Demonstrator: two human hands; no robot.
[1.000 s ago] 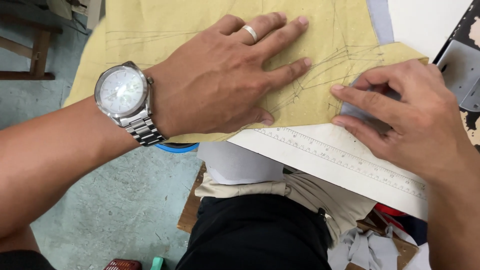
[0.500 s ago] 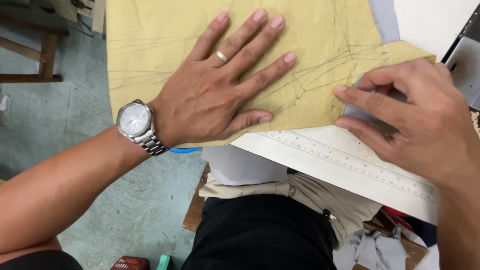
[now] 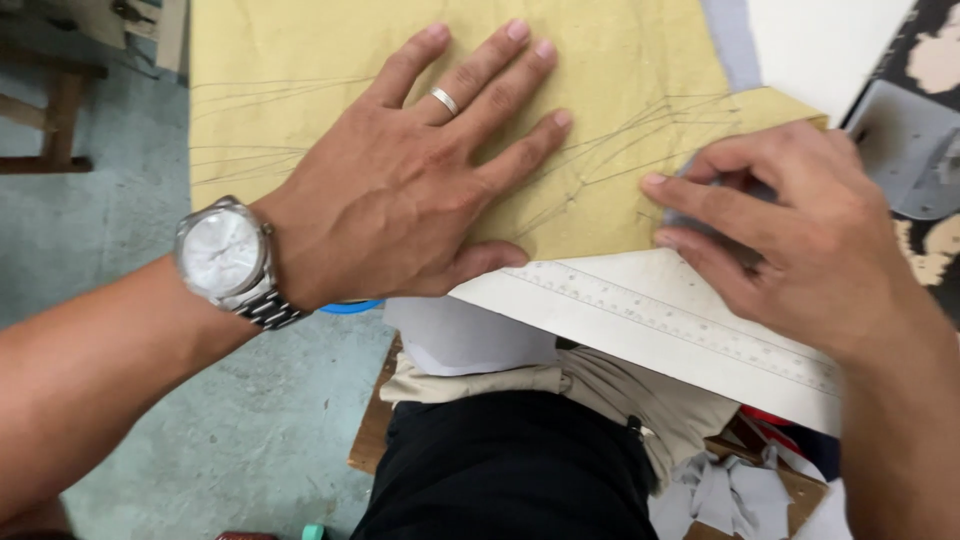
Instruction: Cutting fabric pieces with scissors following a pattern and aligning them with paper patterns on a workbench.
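A: The left hand (image 3: 420, 190) has slid up and out across the yellow pattern paper (image 3: 300, 90) — a second ago the wristwatch (image 3: 225, 255) sat over the sheet's edge, now it hangs clear of it, above the concrete floor (image 3: 130, 300).

B: So the palm has shifted further onto the sheet. Reads to me as smoothing and re-pinning the paper flat.

A: Agreed. Fingers spread wide, flat down, ring showing, thumb tucked along the sheet's near edge, just touching the white ruler (image 3: 680, 320).

B: And the right hand (image 3: 790, 230)?

A: Hardly budged. It sits to the right of the left hand, fingertips curled down and pinching a small grey piece, a marker perhaps, where the sheet's lower right corner meets the ruler. I can't tell what it is; the fingers cover most of it.

B: The pencil lines?

A: They run between the two hands, converging toward the right fingertips.
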